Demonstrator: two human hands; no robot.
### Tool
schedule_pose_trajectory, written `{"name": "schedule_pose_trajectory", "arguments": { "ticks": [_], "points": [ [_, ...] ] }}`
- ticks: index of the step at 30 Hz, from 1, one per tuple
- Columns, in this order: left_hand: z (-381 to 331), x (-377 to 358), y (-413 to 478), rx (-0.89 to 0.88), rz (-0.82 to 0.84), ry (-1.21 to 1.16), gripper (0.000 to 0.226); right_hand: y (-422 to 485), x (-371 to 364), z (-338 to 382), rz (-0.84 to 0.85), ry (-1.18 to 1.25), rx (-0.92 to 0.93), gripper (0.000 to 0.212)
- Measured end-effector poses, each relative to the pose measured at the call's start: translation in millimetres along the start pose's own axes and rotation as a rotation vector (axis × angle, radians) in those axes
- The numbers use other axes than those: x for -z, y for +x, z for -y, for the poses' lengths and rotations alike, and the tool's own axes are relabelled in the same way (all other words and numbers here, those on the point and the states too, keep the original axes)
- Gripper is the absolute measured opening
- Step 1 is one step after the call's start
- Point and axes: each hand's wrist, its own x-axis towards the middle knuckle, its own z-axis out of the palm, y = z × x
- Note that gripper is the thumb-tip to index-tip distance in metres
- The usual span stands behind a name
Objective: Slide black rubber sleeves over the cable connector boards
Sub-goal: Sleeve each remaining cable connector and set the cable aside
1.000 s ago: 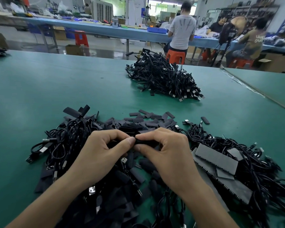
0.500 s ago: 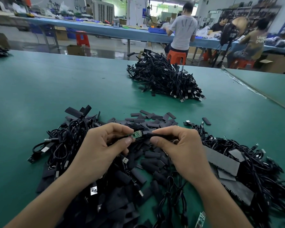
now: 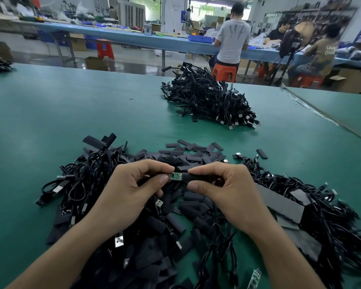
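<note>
In the head view, over a tangle of black cables (image 3: 86, 180) and loose black sleeves (image 3: 188, 156), the left hand (image 3: 131, 192) pinches a small green board (image 3: 175, 176) between thumb and forefinger. The right hand (image 3: 223, 190) pinches a black sleeve (image 3: 196, 177) whose end meets the board's right edge. Grey flat strips (image 3: 279, 203) lie on the cables just right of that hand, a second cable pile (image 3: 208, 101) sits well apart, and all rests on a green table (image 3: 71, 113) before a long blue bench (image 3: 133, 38), where a person in a grey shirt (image 3: 232, 38) faces away beside an orange stool (image 3: 224, 71).
</note>
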Motion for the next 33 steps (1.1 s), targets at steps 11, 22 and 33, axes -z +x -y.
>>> {"name": "schedule_pose_trajectory", "arguments": {
  "ticks": [11, 22, 33],
  "points": [
    [0.0, 1.0, 0.6, 0.009, 0.015, 0.028, 0.034, -0.9, 2.8, 2.7, 0.070, -0.025, -0.020, 0.025],
    [-2.0, 0.9, 1.4, 0.033, 0.050, -0.043, 0.033, -0.1, 2.2, 1.7, 0.063, 0.062, -0.067, 0.021],
    [-2.5, 0.8, 1.1, 0.043, 0.067, -0.093, 0.023, -0.7, -0.3, 2.4, 0.033, 0.108, -0.041, 0.018]
  ]
}}
